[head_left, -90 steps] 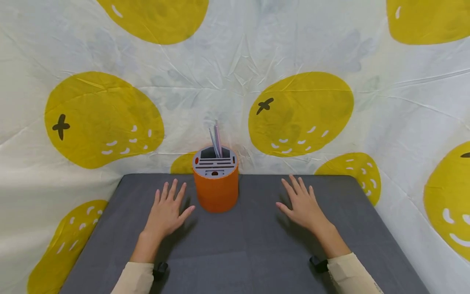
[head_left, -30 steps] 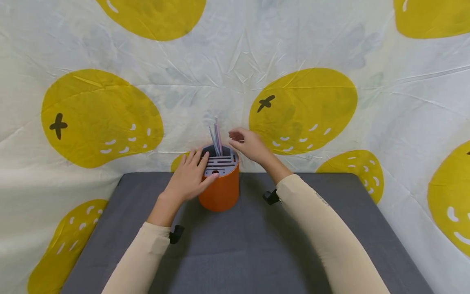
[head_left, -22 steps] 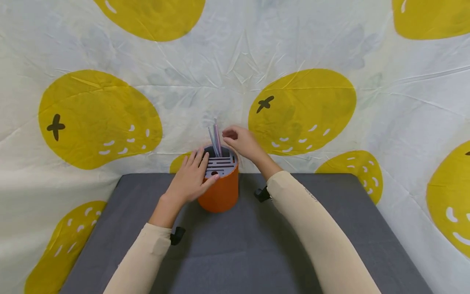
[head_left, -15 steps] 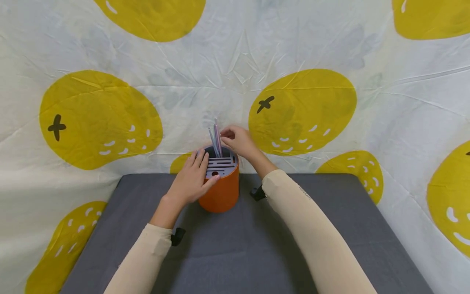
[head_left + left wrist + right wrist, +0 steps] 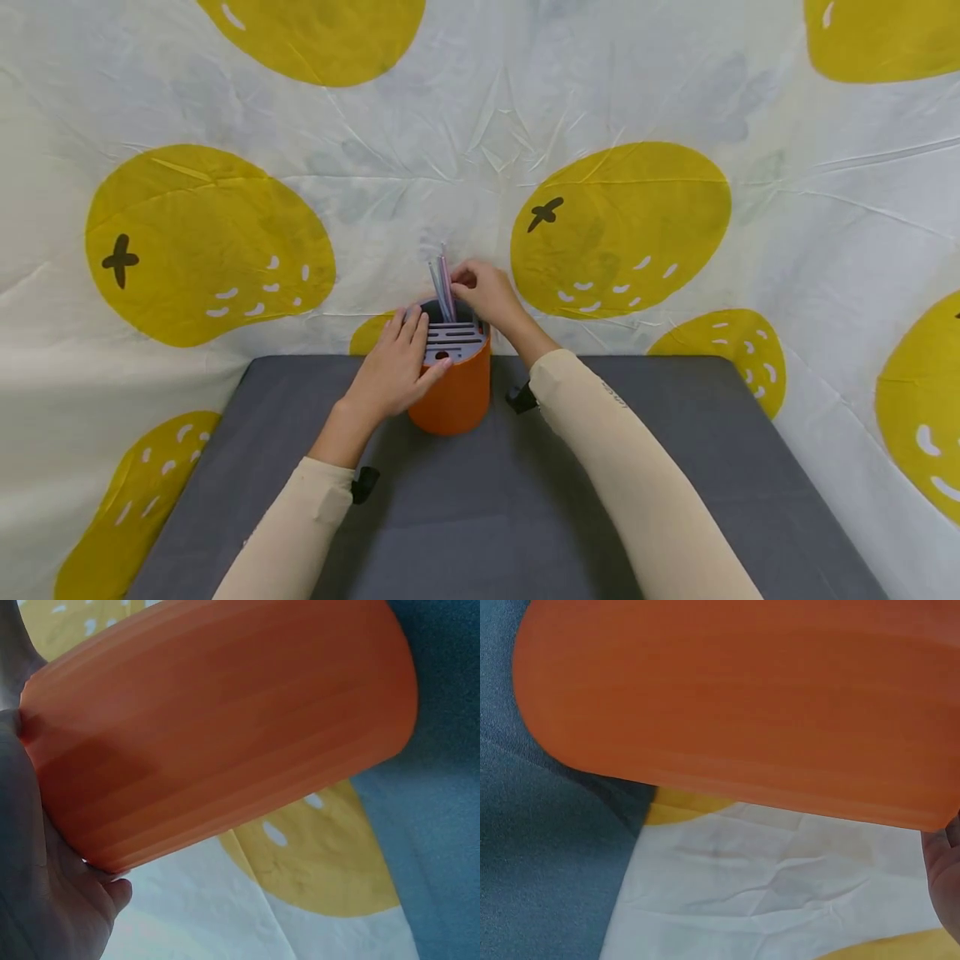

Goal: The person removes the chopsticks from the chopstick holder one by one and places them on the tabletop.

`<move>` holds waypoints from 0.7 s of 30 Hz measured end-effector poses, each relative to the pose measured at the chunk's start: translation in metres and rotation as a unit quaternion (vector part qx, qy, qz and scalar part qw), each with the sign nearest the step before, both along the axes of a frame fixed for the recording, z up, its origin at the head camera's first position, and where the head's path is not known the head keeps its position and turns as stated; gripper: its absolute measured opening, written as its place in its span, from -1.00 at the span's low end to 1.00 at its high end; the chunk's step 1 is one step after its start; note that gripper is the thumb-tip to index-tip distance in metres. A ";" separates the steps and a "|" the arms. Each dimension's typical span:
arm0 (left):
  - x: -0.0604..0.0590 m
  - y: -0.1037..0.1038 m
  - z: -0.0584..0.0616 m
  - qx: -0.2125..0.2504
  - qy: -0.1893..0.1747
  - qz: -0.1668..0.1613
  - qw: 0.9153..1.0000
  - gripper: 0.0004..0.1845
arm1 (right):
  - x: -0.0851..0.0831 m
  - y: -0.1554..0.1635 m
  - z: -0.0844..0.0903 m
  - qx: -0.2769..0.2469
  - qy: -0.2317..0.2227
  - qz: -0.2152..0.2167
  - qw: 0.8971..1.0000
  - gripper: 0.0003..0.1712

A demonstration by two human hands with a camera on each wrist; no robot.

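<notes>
The orange cylindrical holder with a grey slotted top [image 5: 452,385] stands upright at the back middle of the dark grey worktop [image 5: 675,467], just in front of the white backdrop cloth printed with yellow fruit faces [image 5: 210,242]. Two thin pastel straws [image 5: 442,287], one bluish and one pink, stick up from the open compartment at its rear. The left hand [image 5: 397,371] rests on the holder's left side and top edge, fingers straight, steadying it. The right hand [image 5: 483,292] is at the straws, its fingertips curled in against them; whether the grip has closed on one cannot be told. Judging by this, both straws are still seated and nothing has been lifted out yet.
</notes>
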State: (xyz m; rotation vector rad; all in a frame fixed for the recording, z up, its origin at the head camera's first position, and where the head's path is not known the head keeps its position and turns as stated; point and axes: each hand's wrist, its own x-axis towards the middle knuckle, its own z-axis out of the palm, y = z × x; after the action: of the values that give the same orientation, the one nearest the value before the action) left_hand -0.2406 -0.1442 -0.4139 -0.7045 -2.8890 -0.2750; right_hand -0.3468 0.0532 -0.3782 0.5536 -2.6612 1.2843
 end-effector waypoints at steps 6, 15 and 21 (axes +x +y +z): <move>0.001 0.000 0.000 -0.005 -0.007 0.005 1.000 -0.07 | 0.002 -0.001 -0.001 -0.006 0.000 0.004 1.000 -0.86; 0.001 0.001 0.000 0.002 0.007 -0.002 1.000 -0.08 | 0.003 0.003 0.001 -0.019 0.005 -0.002 1.000 -0.87; 0.001 0.001 0.000 -0.003 -0.002 0.005 1.000 -0.08 | 0.006 0.006 0.011 -0.048 0.019 0.002 0.999 -0.88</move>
State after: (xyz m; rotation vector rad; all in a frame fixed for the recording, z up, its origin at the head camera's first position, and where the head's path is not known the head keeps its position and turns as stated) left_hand -0.2399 -0.1434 -0.4140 -0.6916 -2.8970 -0.2677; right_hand -0.3404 0.0591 -0.3668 0.5645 -2.5529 1.3800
